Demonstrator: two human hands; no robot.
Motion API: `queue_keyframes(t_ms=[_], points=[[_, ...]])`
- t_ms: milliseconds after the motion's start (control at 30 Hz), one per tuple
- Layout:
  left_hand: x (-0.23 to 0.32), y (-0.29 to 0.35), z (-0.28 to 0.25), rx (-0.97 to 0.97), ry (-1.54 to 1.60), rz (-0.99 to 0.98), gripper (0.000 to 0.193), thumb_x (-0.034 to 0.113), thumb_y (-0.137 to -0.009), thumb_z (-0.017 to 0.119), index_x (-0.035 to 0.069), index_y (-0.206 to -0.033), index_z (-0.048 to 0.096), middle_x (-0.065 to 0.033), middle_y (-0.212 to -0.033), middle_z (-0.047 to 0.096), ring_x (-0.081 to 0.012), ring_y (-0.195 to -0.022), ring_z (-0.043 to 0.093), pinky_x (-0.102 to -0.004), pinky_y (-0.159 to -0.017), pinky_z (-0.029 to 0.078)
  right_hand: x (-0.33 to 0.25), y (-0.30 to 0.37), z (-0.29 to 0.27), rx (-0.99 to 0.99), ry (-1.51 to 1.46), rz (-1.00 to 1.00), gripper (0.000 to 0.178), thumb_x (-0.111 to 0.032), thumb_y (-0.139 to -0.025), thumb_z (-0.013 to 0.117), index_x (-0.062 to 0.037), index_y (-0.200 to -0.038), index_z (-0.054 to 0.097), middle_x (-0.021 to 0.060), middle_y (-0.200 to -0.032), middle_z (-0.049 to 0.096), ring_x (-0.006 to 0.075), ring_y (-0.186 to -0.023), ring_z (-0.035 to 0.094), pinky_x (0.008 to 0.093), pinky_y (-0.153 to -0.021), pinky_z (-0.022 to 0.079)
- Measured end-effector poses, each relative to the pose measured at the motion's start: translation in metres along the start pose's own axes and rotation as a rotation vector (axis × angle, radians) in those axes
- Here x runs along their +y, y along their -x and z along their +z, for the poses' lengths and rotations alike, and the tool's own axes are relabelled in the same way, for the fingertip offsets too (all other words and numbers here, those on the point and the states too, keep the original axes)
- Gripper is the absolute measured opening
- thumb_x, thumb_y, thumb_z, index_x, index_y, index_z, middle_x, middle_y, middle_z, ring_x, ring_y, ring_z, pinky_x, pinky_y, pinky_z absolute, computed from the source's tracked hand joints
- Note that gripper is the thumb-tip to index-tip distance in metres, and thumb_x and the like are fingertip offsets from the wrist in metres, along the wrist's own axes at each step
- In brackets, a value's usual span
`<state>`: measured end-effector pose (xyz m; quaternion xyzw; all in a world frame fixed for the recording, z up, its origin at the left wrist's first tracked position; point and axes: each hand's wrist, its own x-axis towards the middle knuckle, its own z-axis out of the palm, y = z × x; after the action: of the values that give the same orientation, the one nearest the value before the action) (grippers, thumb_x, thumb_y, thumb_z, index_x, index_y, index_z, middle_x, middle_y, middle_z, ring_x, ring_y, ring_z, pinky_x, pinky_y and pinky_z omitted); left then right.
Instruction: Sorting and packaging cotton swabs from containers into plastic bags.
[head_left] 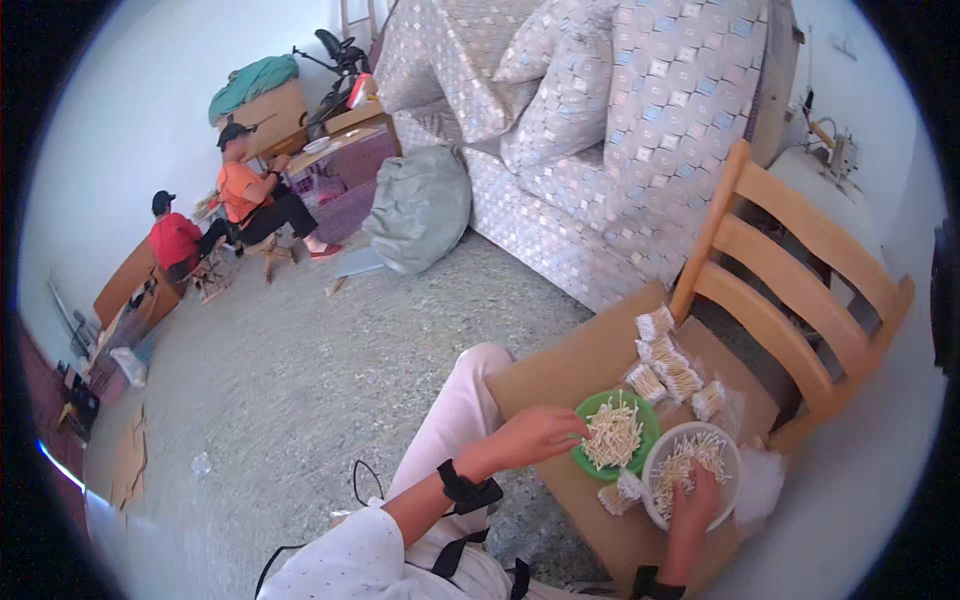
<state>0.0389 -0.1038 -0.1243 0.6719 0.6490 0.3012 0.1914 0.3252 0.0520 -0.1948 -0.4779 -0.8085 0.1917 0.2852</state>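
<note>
A green bowl (650,418) heaped with loose cotton swabs (612,436) stands on a cardboard sheet laid over the chair seat. My left hand (545,433) is at the bowl's left rim, its fingers bent together over the swabs; whatever they pinch is too small to make out. Beside it, nearer and to the right, is a white bowl (735,490) of cotton swabs. My right hand (697,502) reaches into this bowl, fingers curled around swabs. Packed bundles of cotton swabs (672,370) lie behind the bowls, and another small bundle (614,497) sits in front of the green one.
The wooden chair (785,260) has a slatted back on the right. Clear plastic bags (762,485) lie beside the white bowl. A patterned cloth covers a large piece of furniture (640,130) behind. Two people (262,190) sit on stools far left, near a grey-green sack (420,210).
</note>
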Motion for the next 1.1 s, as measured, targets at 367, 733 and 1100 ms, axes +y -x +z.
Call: queue_keyframes(t_ms=[367,733,1100], points=[[0.018,0.002,0.016,0.052,0.059,0.081,0.021,0.017,-0.090,0.058,0.008,-0.109,0.064,-0.0120,-0.103,0.064,-0.0317,-0.098,0.060,-0.0408,-0.085,0.048,-0.002,0.003,-0.007,0.025,-0.150,0.166,0.013,-0.011,-0.079,0.069,-0.0041,-0.089,0.067,0.0115,-0.085,0.064,0.0277,-0.080,0.061,0.0393,-0.081,0.045],[0.029,0.001,0.008,0.009,-0.007,0.013,0.018,0.010,-0.088,0.062,0.008,-0.105,0.067,-0.0125,-0.099,0.066,-0.0312,-0.093,0.063,-0.0377,-0.082,0.050,-0.029,0.001,-0.009,0.036,0.015,-0.056,0.021,-0.022,-0.081,0.068,-0.0094,-0.097,0.066,0.0072,-0.091,0.066,0.0273,-0.090,0.061,0.0425,-0.084,0.042],[0.061,-0.003,0.064,0.324,0.120,0.042,0.047,0.011,-0.086,0.065,0.005,-0.131,0.053,-0.0111,-0.109,0.064,-0.0308,-0.110,0.054,-0.0397,-0.097,0.041,-0.059,0.006,-0.030,0.106,-0.668,-0.055,0.011,-0.008,-0.081,0.068,-0.0033,-0.091,0.065,0.0071,-0.085,0.067,0.0180,-0.081,0.064,0.0322,-0.078,0.048]])
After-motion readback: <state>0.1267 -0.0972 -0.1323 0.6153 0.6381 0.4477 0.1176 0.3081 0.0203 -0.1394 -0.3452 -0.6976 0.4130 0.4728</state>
